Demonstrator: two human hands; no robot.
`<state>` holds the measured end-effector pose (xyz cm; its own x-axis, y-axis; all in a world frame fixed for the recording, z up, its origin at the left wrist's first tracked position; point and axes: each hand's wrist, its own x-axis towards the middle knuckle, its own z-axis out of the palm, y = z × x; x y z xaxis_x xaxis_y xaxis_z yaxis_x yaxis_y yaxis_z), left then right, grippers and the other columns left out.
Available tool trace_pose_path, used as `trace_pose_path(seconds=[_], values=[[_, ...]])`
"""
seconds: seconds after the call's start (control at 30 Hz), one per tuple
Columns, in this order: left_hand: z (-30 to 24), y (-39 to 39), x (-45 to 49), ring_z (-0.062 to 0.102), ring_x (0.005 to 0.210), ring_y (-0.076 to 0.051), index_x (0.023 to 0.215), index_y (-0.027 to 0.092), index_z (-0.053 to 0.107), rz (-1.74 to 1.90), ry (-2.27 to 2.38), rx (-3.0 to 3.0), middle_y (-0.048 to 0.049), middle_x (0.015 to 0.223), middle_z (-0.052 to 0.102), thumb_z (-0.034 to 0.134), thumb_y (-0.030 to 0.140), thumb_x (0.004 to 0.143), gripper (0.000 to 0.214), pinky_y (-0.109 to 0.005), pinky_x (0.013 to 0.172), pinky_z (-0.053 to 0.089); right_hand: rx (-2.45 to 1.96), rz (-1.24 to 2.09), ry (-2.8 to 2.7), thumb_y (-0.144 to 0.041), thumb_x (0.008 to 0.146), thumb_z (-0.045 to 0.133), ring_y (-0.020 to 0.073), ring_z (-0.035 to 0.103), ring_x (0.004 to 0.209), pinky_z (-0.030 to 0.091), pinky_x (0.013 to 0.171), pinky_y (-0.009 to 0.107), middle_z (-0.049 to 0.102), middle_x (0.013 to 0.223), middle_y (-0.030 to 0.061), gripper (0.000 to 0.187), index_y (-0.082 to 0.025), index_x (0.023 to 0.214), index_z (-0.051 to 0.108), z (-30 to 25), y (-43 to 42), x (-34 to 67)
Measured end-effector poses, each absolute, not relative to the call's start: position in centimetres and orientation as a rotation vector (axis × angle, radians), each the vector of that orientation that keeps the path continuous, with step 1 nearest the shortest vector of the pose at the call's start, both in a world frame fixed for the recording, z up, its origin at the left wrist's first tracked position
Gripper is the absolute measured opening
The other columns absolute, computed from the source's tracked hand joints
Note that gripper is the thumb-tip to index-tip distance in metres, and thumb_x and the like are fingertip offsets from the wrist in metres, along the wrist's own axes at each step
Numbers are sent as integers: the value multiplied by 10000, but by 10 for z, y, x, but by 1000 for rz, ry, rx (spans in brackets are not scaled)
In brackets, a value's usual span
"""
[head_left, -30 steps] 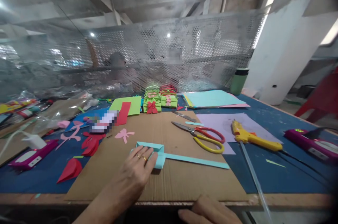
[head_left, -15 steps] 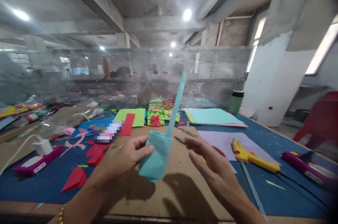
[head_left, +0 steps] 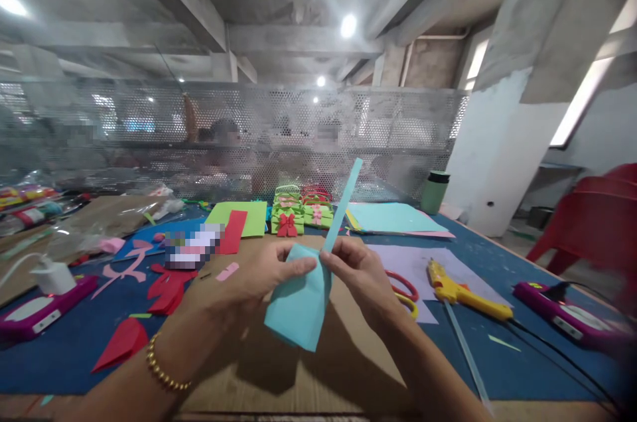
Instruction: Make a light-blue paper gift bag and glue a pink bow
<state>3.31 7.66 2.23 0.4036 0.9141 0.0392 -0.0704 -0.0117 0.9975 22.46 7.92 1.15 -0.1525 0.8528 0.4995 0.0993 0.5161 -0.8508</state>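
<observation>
Above the middle of the counter's (head_left: 542,372) front edge, the left hand (head_left: 273,273) is closely gripping the light-blue folded piece (head_left: 297,309) while the right hand (head_left: 359,271) is pinching the strip (head_left: 343,206) where they meet, seemingly aligning it, which is calling for steadiness.

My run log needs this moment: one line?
left hand: holding folded blue piece; right hand: pinching blue strip near base; glue gun: unheld

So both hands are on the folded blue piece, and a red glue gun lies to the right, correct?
The head view shows the glue gun is yellow, not red. It does lie to the right, and the left hand and right hand are on the folded blue piece.
</observation>
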Motion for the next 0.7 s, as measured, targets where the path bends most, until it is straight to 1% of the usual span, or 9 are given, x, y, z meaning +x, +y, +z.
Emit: trace_pose_path(seconds=[0.07,0.13,0.23,0.33,0.5,0.7], values=[[21,86,37,547,590,-116,840,145,697,948,927,1348,-26,729,659,856,525,679,442,-240,553,431,-849,797,-1569,-453,830,694,124,392,628,326,575,258,452,646,-42,347,-193,644,557,10,82,223],[16,91,41,549,571,-119,823,152,683,949,961,1329,-20,703,650,857,526,676,437,-243,535,435,-867,780,-1525,-453,850,667,130,398,652,331,599,260,451,652,-36,359,-193,632,550,7,83,222],[6,92,45,585,582,-137,831,151,681,960,925,1268,-32,716,668,863,533,662,455,-255,541,470,-889,795,-1472,-466,856,647,138,424,651,350,612,268,466,633,-29,374,-196,618,543,2,85,223],[-1,89,48,613,592,-146,869,145,697,966,906,1237,-38,741,685,866,543,653,483,-264,555,497,-905,826,-1449,-473,836,665,142,439,636,361,608,275,482,622,-24,378,-196,605,551,-4,85,223],[-5,87,49,601,571,-126,804,142,663,994,882,1229,-10,694,663,887,537,624,489,-239,547,496,-914,855,-1429,-462,821,686,146,445,651,366,621,281,496,636,-18,359,-196,609,572,-7,83,223],[-8,84,49,622,593,-138,852,154,668,1012,935,1166,-14,718,678,882,534,640,485,-244,552,508,-925,873,-1435,-472,818,686,142,432,648,358,618,277,476,638,-24,368,-196,609,563,-7,83,222]])
